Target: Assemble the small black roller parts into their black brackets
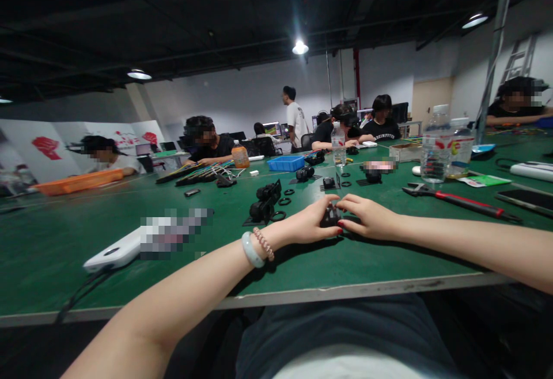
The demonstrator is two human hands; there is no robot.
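Between both hands, a small black part (330, 216) rests low over the green table (276, 278). My left hand (314, 220), with a bracelet and a bangle at the wrist, curls its fingers and thumb around the part's left side. From the right, my right hand (365, 216) holds the same part with thumb and fingers. The fingers hide much of its shape. Left of my hands stand black assemblies (264, 203) beside several black rings (279, 216). Another black assembly (329, 183) lies just beyond my hands.
Red-handled pliers (469, 203), a phone (529, 199) and large bottles (435, 148) are at the right. A white device (125, 246) lies at the left. Farther back are a blue tray (286, 164), an orange tray (80, 182), cables (203, 173) and several people.
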